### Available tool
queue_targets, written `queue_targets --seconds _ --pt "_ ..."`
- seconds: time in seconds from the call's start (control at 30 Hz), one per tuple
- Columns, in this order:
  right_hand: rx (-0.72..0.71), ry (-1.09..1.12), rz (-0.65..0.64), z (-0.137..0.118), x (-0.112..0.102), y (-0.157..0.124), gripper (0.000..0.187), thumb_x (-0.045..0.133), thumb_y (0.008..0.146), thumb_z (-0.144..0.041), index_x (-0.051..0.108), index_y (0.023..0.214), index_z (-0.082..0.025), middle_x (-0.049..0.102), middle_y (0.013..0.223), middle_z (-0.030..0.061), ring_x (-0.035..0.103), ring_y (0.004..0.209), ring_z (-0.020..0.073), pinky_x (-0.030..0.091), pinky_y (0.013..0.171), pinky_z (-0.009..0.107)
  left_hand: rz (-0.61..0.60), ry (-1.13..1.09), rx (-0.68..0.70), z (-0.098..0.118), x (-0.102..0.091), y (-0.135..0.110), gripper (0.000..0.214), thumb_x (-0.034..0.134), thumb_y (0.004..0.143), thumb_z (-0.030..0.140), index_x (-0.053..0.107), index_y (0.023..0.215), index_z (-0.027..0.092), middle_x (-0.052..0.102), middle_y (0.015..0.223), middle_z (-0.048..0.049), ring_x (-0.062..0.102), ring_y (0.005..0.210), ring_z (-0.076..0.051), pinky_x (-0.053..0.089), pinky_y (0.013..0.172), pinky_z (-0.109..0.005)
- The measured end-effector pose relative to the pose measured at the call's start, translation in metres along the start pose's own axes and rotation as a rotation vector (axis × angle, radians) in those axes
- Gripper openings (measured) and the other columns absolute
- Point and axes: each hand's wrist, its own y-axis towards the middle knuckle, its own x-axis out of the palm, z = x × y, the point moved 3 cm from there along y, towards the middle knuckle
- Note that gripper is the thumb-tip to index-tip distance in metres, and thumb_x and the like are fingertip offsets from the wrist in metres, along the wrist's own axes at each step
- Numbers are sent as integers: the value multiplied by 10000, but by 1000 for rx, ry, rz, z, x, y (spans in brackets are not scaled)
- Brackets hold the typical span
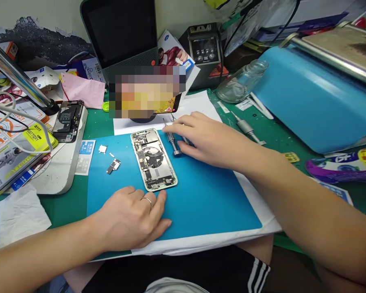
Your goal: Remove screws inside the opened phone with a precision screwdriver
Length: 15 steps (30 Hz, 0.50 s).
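An opened smartphone (153, 160) lies on the blue mat, its battery, boards and round coil exposed. At its bottom edge rests my left hand (137, 215), fingers loosely bent and thumb apart, holding nothing; a fingertip is at the phone's edge. My right hand (198, 136) reaches over a screwdriver (171, 142) just right of the phone, thumb and fingers apart around it. Whether the fingers touch it cannot be made out. Another screwdriver is partly hidden under that hand. Left of the phone lie a dark part with metal (113, 166) and a small metal plate (103, 149).
A further screwdriver (245, 128) lies to the right, near a glass jar (242, 81). At the left, another opened phone (68, 121) sits on a white lamp base (59, 179). Behind stand a dark screen (120, 32) and a control box (204, 53).
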Motion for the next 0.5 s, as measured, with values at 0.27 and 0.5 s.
queue_targets --seconds 0.27,0.5 --pt "3 -18 -25 0 3 -2 235 506 915 -173 650 1096 -218 605 1049 88 609 809 204 457 691 311 2 -19 3 -1 1 0 411 473 1018 372 653 1162 32 698 766 -44 643 561 -181 474 460 -352" --pt "-73 -31 -18 -2 -1 -2 194 481 898 -128 606 1029 -197 604 1223 121 645 960 242 503 776 345 -10 -20 1 -1 3 0 407 467 1021 374 634 1169 34 704 780 -51 652 576 -178 479 471 -350"
